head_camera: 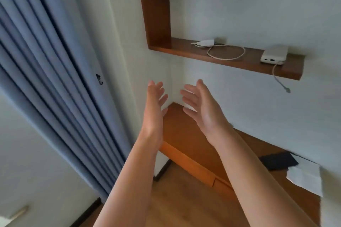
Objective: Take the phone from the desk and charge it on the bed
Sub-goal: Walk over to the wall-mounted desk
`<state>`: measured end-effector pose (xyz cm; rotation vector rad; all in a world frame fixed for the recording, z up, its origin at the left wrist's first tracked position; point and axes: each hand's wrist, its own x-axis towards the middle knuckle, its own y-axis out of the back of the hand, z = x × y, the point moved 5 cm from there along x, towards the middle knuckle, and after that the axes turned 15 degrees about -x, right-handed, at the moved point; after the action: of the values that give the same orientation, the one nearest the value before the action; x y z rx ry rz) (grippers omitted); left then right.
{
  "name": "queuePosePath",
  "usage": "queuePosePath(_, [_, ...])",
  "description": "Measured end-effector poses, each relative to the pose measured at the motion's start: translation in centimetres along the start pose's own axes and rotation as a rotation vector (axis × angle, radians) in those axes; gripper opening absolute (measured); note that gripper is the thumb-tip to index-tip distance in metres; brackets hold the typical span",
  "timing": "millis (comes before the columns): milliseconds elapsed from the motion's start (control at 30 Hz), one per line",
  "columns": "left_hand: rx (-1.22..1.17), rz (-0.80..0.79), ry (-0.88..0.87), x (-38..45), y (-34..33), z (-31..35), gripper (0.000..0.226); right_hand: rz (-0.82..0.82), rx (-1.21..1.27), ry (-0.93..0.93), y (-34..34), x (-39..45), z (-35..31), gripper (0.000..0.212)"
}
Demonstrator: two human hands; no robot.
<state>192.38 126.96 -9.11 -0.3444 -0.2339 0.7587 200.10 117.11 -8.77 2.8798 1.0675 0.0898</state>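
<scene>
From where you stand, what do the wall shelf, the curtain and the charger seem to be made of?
Wall shelf: wood or wood veneer, reddish-brown, with a slight sheen.
Curtain: blue-grey woven fabric, matte, hanging in soft vertical folds.
Charger: probably white plastic, smooth; its white cable lies looped, so likely rubbery coating.

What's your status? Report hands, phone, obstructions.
Left hand and right hand open, empty, raised over the desk. Phone flat on desk at far right, beside white paper, untouched. Path clear.

Home bedroom/study corner: blue curtains [46, 72], wooden desk [193, 134], wall shelf [230, 57] holding charger [204, 43], cable and power bank [275, 54], wood floor.
</scene>
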Motion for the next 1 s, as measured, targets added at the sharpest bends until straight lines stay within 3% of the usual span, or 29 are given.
queuePosePath(367, [0.002,-0.307,0.164,-0.1,-15.0,-7.8,0.076,0.385,0.054,-0.096,15.0,-3.0,2.6,0.05])
queuePosePath(500, [0.013,-0.384,0.221,-1.6,-19.8,-10.2,0.061,0.461,0.091,-0.094,19.9,-4.9,3.0,0.051])
queuePosePath(1000, [0.053,-0.53,0.309,-6.7,-28.5,-17.2,0.059,0.598,0.133,-0.133,29.4,-9.8,6.8,0.051])
